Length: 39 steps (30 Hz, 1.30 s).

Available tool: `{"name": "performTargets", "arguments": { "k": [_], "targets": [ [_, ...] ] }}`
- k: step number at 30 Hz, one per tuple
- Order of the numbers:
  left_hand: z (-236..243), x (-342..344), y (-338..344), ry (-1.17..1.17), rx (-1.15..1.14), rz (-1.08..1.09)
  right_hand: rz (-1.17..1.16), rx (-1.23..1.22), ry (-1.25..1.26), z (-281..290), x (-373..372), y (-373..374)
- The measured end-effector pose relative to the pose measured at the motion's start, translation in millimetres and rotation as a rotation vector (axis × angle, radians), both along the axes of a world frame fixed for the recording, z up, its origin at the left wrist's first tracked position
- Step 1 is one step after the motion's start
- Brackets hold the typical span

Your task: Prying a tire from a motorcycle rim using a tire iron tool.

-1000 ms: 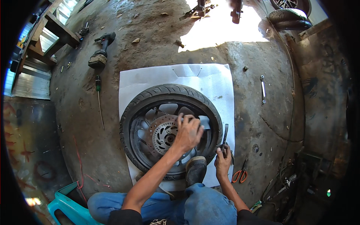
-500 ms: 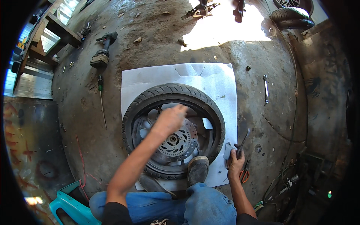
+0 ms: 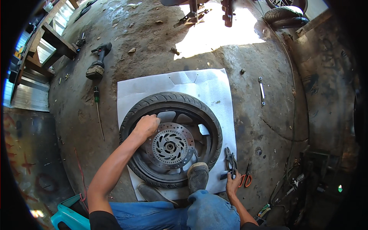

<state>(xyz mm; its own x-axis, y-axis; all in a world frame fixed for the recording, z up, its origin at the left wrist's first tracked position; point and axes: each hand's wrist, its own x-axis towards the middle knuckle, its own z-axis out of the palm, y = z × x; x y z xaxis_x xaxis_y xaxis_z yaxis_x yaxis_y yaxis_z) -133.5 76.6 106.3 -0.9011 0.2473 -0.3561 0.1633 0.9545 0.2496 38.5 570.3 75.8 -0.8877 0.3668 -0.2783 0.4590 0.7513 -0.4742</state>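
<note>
A motorcycle wheel [image 3: 209, 115] with a black tyre lies flat, its drilled brake disc [image 3: 188, 153] facing up. Over the upper left of the rim, beside the disc, my left hand [image 3: 147, 126] is closed with its fingers curled down; whatever they hold is hidden. At the lower right, my right hand [image 3: 232, 184] grips the handles of dark pliers [image 3: 230, 158] at the white sheet's edge. A small grey flat piece [image 3: 223, 176] shows beside that hand. Orange-handled scissors [image 3: 247, 179] lie just right of it. My shoe [image 3: 198, 177] rests against the tyre's near side.
The white foam sheet [image 3: 130, 90] lies under the wheel. Left of it are a cordless impact wrench [image 3: 97, 63] and a green-handled screwdriver [image 3: 97, 96]. A spanner [image 3: 262, 92] lies on the right. A teal stool [image 3: 67, 214] stands lower left; a loose tyre [image 3: 283, 17] lies far right.
My left hand has moved left and slightly down from above the disc to the rim. My right hand has lowered the pliers toward the sheet. The whole view has shifted a little.
</note>
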Motion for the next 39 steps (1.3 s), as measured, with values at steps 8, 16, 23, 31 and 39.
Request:
{"name": "performTargets", "arguments": {
  "k": [8,16,23,31,39],
  "targets": [
    [23.6,29.0,2.3,0.275,-0.259,-0.001,0.052,-0.282,0.074,52.3,-45.2,-49.7],
    [67.2,53.6,-35.9,0.190,-0.149,0.248,0.087,-1.033,-0.426,87.9,-89.8,-106.6],
    [85.4,75.0,13.5,0.015,0.386,0.113,0.109,-1.436,-0.247,90.7,-97.5,-192.2],
    [74.3,113.1,67.8,-0.241,0.533,0.035,-0.258,-1.159,0.078,77.4,-112.5,-114.1],
    [42.2,102.5,18.7,0.309,0.344,0.389,0.199,-0.008,0.190,-13.0,-71.3,56.1]
  ]
}}
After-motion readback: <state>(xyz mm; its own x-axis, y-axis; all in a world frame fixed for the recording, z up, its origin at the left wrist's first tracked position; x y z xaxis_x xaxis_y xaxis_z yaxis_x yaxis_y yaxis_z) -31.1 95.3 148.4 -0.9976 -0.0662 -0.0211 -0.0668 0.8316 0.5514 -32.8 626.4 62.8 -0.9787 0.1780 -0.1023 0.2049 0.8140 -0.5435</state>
